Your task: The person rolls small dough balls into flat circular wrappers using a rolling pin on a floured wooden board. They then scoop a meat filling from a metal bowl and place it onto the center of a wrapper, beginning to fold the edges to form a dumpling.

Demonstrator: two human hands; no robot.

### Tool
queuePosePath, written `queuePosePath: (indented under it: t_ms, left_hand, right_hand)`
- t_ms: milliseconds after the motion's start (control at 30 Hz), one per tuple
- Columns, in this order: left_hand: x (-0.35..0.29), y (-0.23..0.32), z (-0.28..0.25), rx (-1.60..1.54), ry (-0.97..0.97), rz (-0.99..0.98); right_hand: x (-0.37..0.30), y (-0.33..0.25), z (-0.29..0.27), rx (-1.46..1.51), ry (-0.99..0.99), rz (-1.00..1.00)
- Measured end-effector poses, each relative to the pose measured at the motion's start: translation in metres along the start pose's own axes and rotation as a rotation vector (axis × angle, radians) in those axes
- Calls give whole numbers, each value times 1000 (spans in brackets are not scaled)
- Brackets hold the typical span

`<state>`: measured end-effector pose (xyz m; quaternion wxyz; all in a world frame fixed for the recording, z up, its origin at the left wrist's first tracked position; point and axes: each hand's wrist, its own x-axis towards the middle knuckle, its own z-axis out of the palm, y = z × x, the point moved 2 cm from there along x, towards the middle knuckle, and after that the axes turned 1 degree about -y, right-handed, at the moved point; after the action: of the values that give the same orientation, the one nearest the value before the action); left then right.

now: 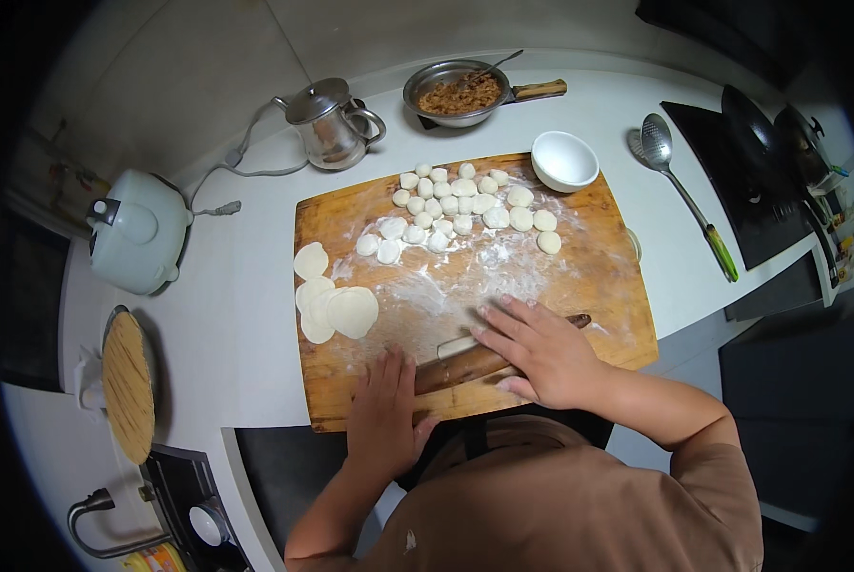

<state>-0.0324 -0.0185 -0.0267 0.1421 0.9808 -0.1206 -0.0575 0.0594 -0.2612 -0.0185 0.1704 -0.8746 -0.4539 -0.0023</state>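
A white tabletop (236, 315) fills the kitchen view, with a floured wooden cutting board (618, 286) lying across its middle.

Both hands press flat on a wooden rolling pin (460, 364) that lies slanted along the near edge of the board. The left hand (381, 415) rests palm down over the pin's lower left end, fingers stretched out and together, its grip open rather than wrapped around the wood. The right hand (539, 351) lies over the pin's upper right part, fingers spread and flat, likewise not clenched. A piece of dough seems to lie beneath the pin between the hands, mostly hidden.

Flat round wrappers (336, 307) are stacked at the board's left edge. A cluster of small dough balls (460, 208) sits on the far half, and a white bowl (564, 159) stands at the far right corner.

Beyond the board, a metal pan of brown filling (457, 93) has a wooden handle and a spoon in it, next to a steel kettle (330, 122). A pale green rice cooker (139, 232) stands to the left, a round bamboo tray (128, 384) below it. A slotted ladle with a green handle (684, 195) lies to the right, near a black cooktop (746, 181).
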Motion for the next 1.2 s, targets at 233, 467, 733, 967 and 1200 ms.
queuePosePath:
  t_ms: [233, 467, 733, 967, 1200]
  left_hand:
    - [22, -24, -1, -46, 159, -107]
    - [-6, -7, -8, -8, -34, -42]
    - [44, -22, -11, 20, 37, 47]
    - [51, -16, -18, 38, 38, 71]
    - [23, 13, -25, -172, -105, 172]
  right_hand:
    - [66, 25, 6, -48, 119, -12]
    - [23, 10, 5, 42, 28, -44]
    - [29, 27, 2, -13, 76, 131]
    - [20, 32, 2, -4, 154, 146]
    - [-36, 0, 3, 106, 84, 37]
